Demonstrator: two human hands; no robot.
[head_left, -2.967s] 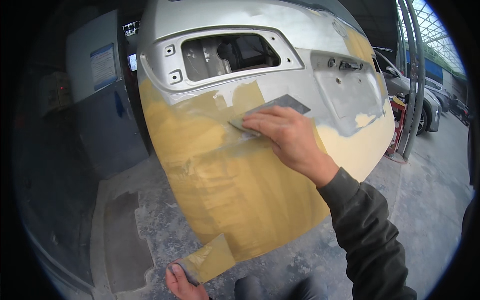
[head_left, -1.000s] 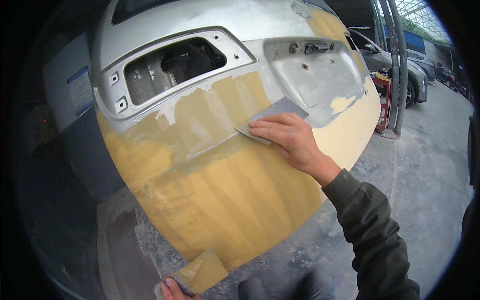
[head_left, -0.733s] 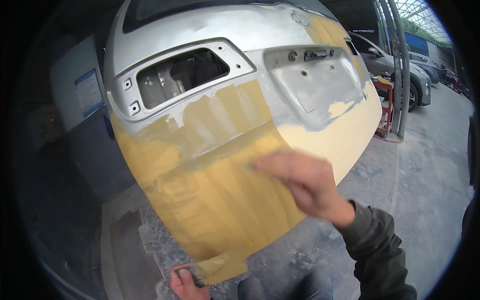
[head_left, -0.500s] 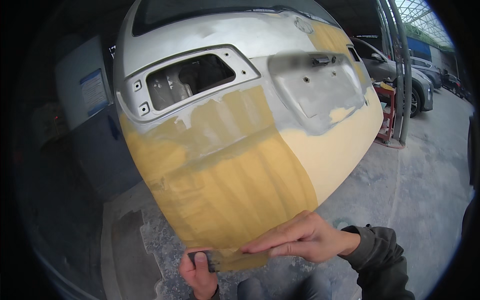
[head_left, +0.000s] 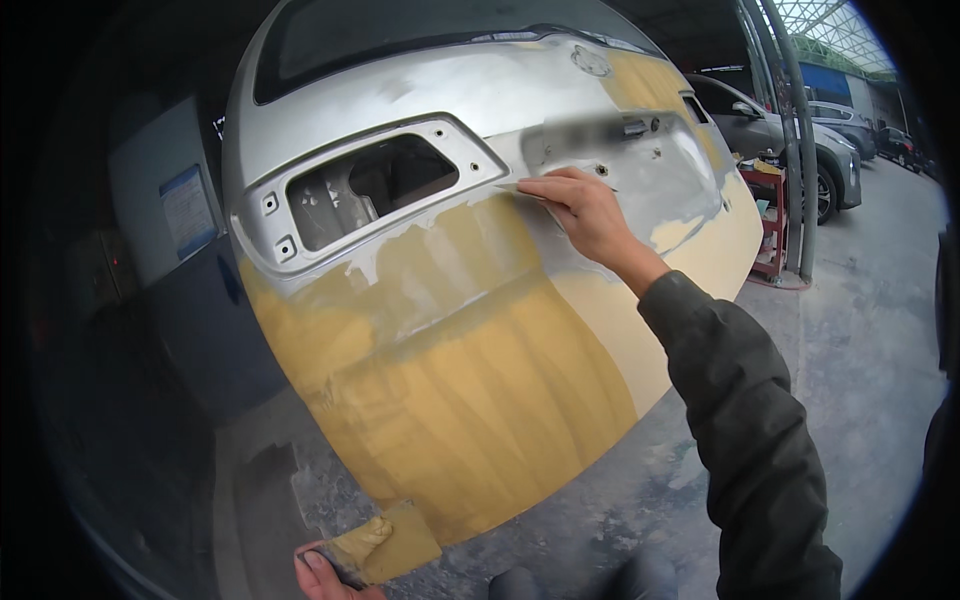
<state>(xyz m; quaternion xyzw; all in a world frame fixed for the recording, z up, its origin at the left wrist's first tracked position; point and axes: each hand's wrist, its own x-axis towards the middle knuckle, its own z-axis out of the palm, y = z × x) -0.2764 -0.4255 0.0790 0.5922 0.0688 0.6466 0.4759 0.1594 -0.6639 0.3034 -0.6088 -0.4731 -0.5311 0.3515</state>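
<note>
My right hand (head_left: 585, 215) grips a thin flat spreader (head_left: 513, 189), seen nearly edge-on, at the silver tailgate (head_left: 400, 90) just below the right end of the lamp opening's frame (head_left: 470, 145). Whether the blade touches the metal I cannot tell. Yellowish filler (head_left: 450, 400) covers the tailgate's lower left, with olive streaked patches under the opening and a paler cream area (head_left: 700, 300) at the right. My left hand (head_left: 320, 575), low at the left, grips a flat plate (head_left: 410, 540) carrying a lump of yellow filler (head_left: 375, 535).
A dark recessed bay with a pale panel (head_left: 135, 170) stands at the left. At the right are a red trolley (head_left: 768, 240) with items on it, grey upright posts (head_left: 808, 220) and parked cars (head_left: 840, 160). Speckled concrete floor (head_left: 850, 350) runs beneath.
My right hand dropped from the tailgate to the plate in my left hand, then rose to beside the opening, higher than before. My left hand with the plate moved slightly left and down.
</note>
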